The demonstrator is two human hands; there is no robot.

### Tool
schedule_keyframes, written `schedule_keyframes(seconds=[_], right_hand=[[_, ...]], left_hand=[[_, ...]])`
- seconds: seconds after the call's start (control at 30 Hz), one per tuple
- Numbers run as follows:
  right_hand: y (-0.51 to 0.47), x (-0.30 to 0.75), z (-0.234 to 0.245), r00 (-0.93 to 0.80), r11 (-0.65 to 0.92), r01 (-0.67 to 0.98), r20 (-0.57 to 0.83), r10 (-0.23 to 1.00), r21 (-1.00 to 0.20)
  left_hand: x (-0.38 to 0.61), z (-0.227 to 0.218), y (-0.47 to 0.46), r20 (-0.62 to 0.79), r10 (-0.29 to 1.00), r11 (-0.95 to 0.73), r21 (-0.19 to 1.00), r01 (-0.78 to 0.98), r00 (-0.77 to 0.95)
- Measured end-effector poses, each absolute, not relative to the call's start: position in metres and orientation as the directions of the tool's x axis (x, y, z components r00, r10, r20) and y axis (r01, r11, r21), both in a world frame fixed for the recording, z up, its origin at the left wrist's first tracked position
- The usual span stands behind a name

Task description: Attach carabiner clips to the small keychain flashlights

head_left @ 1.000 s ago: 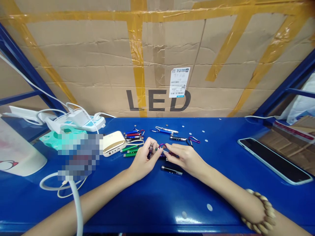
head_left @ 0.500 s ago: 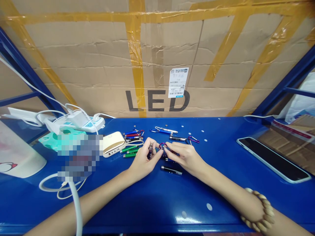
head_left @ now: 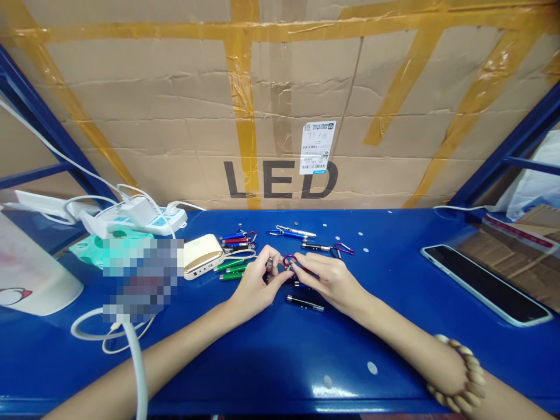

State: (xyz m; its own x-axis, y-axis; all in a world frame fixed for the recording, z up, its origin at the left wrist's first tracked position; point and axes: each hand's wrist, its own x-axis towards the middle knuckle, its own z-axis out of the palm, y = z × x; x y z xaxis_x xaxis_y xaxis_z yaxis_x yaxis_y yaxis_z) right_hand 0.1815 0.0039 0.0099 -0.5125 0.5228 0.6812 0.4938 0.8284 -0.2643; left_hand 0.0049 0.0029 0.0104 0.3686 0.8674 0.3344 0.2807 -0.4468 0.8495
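Note:
My left hand [head_left: 257, 283] is curled around a small dark penlight [head_left: 268, 269], mostly hidden by the fingers. In a pinch, my right hand [head_left: 336, 283] grips a purple carabiner clip [head_left: 287, 258]; the left fingertips meet it there. Just below the right fingers lies a loose black penlight [head_left: 305, 303], and a dark blue one is partly hidden under that hand. Behind the hands are a blue penlight [head_left: 294, 233] and a black penlight [head_left: 316, 247] beside another purple carabiner [head_left: 345, 249]. Green penlights [head_left: 231, 265] lie left of my left hand, with blue, red and black ones behind.
A cream power bank [head_left: 202, 256], a teal packet [head_left: 109, 248], a white power strip [head_left: 170, 221], a white container [head_left: 39, 274] and cables crowd the left. At right lies a phone [head_left: 485, 284]. A large cardboard box [head_left: 184, 116] stands behind the blue table [head_left: 245, 367].
The left thumb and fingers have shifted slightly, and the penlight in them sits at a marginally different angle. The right hand stays on the carabiner; everything else looks the same.

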Motion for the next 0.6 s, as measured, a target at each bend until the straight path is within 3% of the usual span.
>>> schedule_keyframes(seconds=[0.1,0.17,0.43,0.6], right_hand=[[0.004,0.182,0.011,-0.520,0.842,0.502,0.708,0.477,-0.198],[0.004,0.182,0.010,-0.510,0.844,0.491,0.715,0.479,-0.214],[0.001,0.173,0.005,-0.291,0.692,0.400,0.633,0.718,-0.602],[0.000,0.171,0.007,-0.279,0.626,0.391,0.561,0.779,-0.674]], left_hand=[[0.006,0.011,0.002,0.329,0.864,-0.444,0.855,0.268,0.380],[0.006,0.012,0.001,0.327,0.864,-0.440,0.861,0.256,0.383],[0.009,0.007,-0.004,0.390,0.895,-0.440,0.848,0.296,0.215],[0.008,0.007,-0.003,0.403,0.901,-0.434,0.845,0.314,0.159]])
